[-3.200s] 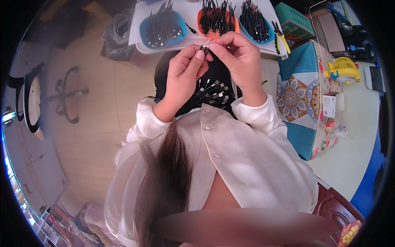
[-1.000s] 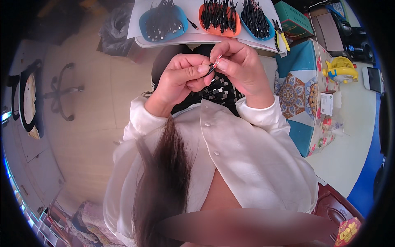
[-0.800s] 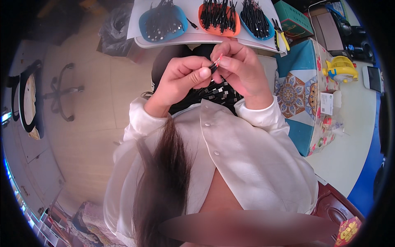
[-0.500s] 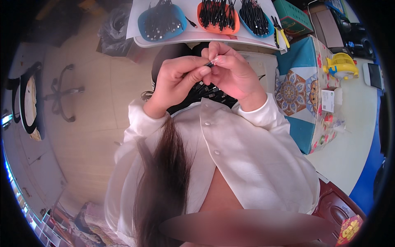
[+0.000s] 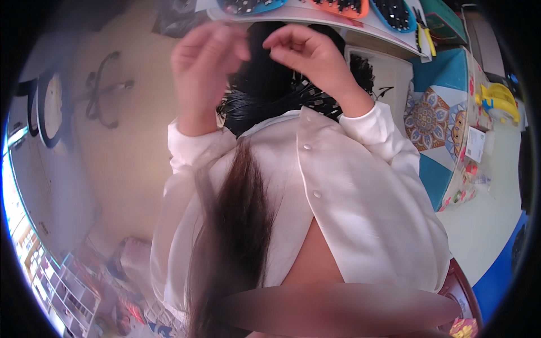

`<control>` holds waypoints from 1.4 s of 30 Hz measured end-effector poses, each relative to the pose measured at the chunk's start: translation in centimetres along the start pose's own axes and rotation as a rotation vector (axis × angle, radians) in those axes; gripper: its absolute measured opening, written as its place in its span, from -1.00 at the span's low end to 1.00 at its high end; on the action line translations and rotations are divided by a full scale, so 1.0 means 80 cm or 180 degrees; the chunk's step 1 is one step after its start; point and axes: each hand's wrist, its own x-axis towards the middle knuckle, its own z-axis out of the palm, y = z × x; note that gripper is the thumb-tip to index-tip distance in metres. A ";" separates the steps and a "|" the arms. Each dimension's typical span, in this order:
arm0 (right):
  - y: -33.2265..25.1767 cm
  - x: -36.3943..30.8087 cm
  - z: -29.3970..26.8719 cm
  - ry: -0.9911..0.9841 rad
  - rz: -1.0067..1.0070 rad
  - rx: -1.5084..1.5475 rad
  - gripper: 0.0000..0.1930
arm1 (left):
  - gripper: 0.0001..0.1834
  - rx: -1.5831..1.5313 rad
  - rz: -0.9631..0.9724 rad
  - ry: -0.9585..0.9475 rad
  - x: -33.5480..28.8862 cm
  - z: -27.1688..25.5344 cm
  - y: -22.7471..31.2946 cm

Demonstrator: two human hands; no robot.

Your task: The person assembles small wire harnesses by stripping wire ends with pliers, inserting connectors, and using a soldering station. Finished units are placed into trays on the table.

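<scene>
My left hand point(image 5: 204, 65) is raised at the left above my lap, smeared by motion, so whether anything is in its fingers is unclear. To the right of it, my right hand point(image 5: 315, 56) hovers over the lap, its fingers curved and thumb slightly apart from the forefinger, with nothing visible in them. The two hands are apart. Below them a big bundle of black cables point(image 5: 265, 104) with small metal plugs lies across my lap. Cut off by the top edge are a blue tray point(image 5: 256, 10), an orange tray point(image 5: 354, 16) and another blue tray point(image 5: 407, 27), each holding black cable pieces.
The white table edge point(image 5: 315, 22) runs in front of me. Yellow-handled pliers point(image 5: 429, 42) lie at its right end. A patterned cloth-covered box point(image 5: 431, 118) stands at my right, with a yellow fan point(image 5: 499, 101) beyond it. A chair base point(image 5: 104, 87) is on the floor at left.
My hands were together, pinching a small black cable end. They have separated, the left moving left and up. The view has tilted, so the trays sit higher and partly out of the picture.
</scene>
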 end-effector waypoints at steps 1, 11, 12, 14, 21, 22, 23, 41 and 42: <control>0.005 -0.008 -0.010 -0.0381 0.0365 -0.1134 -0.84 | -0.80 -0.0399 0.0023 0.0109 0.000 -0.017 0.007; 0.072 -0.028 0.026 -0.1036 -0.0072 -0.2903 -0.91 | -0.83 -0.0326 -0.0694 0.1426 -0.087 -0.104 -0.003; 0.056 -0.023 0.022 -0.1011 -0.0017 -0.2807 -0.91 | -0.82 -0.0388 -0.0859 0.1246 -0.095 -0.099 -0.006; 0.015 -0.015 0.016 -0.0841 -0.0131 -0.2525 -0.90 | -0.80 -0.0454 -0.1274 0.1046 -0.105 -0.084 -0.011; -0.075 -0.051 0.025 -0.1286 -0.0671 -0.2960 -0.86 | -0.80 -0.1015 -0.0989 0.1155 -0.062 -0.034 -0.026; -0.072 -0.057 0.021 -0.1510 -0.0631 -0.2969 -0.84 | -0.80 -0.1044 -0.0748 0.1255 -0.049 -0.030 -0.027; -0.066 -0.062 0.014 -0.1726 -0.0683 -0.2973 -0.81 | -0.80 -0.1124 -0.0476 0.1272 -0.037 -0.028 -0.028; -0.069 -0.055 -0.035 0.0008 0.0472 0.0851 -0.74 | -0.85 0.0176 0.0388 -0.1902 -0.077 0.060 -0.033; -0.071 -0.056 -0.033 -0.0009 0.0549 0.0839 -0.74 | -0.85 0.0203 0.0342 -0.2001 -0.081 0.061 -0.033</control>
